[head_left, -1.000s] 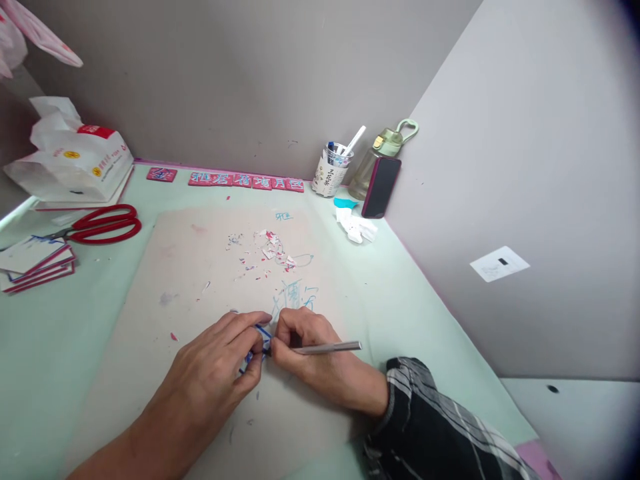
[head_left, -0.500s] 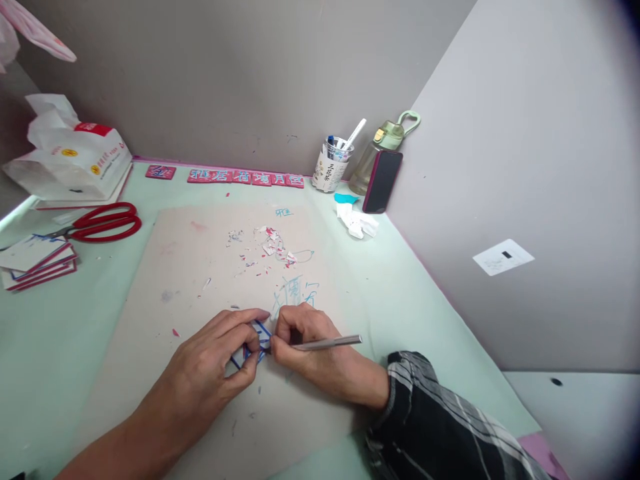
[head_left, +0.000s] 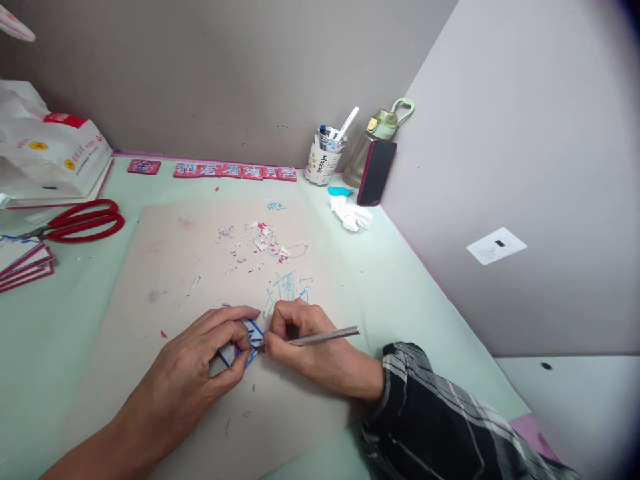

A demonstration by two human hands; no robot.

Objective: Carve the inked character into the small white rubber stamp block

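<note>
While one left hand [head_left: 193, 360] and one right hand [head_left: 315, 343] are close together above the desk [head_left: 400, 293], a single small card [head_left: 255, 331], white with blue lines, is between them over one large beige sheet [head_left: 180, 253]. There is one slim metallic tool [head_left: 330, 335] in the right hand. Toward the back of the sheet are scraps [head_left: 263, 245], too small and many to count. Along the desk's rear edge, one lone pink tile [head_left: 144, 167] sits apart from a row of tiles [head_left: 235, 171] bearing six blue characters. To the right are one cup [head_left: 323, 163] with several pens, one bottle [head_left: 356, 163], one upright phone [head_left: 377, 172], one teal piece [head_left: 340, 191] and one crumpled tissue [head_left: 351, 213]. At left are one white bag [head_left: 55, 150], one pair of red-handled scissors [head_left: 85, 221] and a fanned stack [head_left: 17, 252] of several cards.

The left grip pinches the card between thumb and fingers, leaving its right end sticking out. The right grip is closed around the tool, with its fingertips just beside that exposed end; whether the tip touches the card, I cannot tell.
</note>
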